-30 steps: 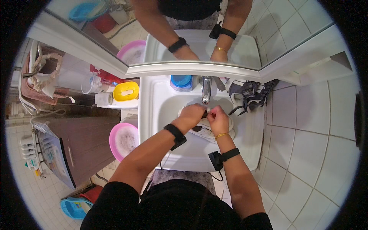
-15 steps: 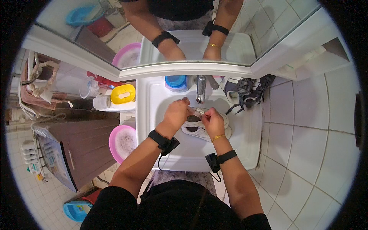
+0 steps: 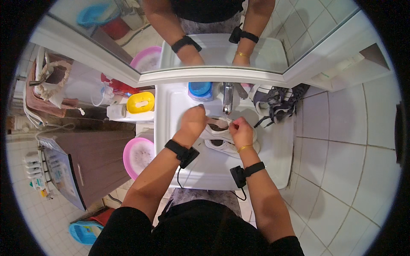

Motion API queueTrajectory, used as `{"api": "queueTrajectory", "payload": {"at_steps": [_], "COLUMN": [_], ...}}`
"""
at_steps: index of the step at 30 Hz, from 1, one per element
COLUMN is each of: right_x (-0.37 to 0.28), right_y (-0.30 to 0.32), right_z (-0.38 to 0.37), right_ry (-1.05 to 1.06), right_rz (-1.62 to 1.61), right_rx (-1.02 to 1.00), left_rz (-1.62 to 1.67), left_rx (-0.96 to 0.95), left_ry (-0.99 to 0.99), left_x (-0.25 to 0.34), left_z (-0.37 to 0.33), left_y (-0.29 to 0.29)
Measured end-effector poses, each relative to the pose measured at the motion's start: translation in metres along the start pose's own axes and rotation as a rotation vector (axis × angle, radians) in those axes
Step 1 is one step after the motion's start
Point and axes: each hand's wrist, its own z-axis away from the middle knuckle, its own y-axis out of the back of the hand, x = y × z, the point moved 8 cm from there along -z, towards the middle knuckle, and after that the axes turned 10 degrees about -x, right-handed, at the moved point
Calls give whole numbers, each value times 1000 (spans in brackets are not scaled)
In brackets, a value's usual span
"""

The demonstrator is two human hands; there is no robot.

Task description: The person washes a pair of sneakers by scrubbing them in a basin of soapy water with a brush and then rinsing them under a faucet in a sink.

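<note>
A pair of white shoes lies side by side in the white sink (image 3: pixel 171 102), soles down. Over the farther shoe (image 3: pixel 218 135) both my hands are at work. My left hand (image 3: pixel 193 123) is closed at its heel end; what the fingers grip is hidden. At the lacing, my right hand (image 3: pixel 241 133) pinches with thumb and forefinger, and a thin white strand, likely a shoelace, shows by the fingertips. A pinkish lining shows in this shoe's opening. The nearer shoe (image 3: pixel 228 149) rests untouched below my hands.
A metal faucet (image 3: pixel 228 98) stands behind the shoes, beside a blue-lidded jar (image 3: pixel 200 89). Dark grey laces and a sneaker (image 3: pixel 273 100) lie at the back right. To the left are a yellow soap dish (image 3: pixel 141 102) and a pink basin (image 3: pixel 139 158) of suds. A mirror overhangs the sink.
My left hand has drawn slightly left and curled tighter, uncovering more of the farther shoe's opening. My right hand has shifted a little to the right, still pinching. The view has moved slightly.
</note>
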Motion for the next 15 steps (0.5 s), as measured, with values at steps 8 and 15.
{"api": "queueTrajectory", "payload": {"at_steps": [8, 15], "right_x": [5, 6], "right_y": [-1, -11], "right_z": [-13, -11], "right_ry": [-5, -64], "right_rz": [43, 10], "right_rx": [50, 29], "left_rz": [160, 129], "left_rx": [-65, -214], "left_ry": [54, 7], "left_x": [27, 24], "left_z": [-10, -16], "left_y": [-26, -53]}}
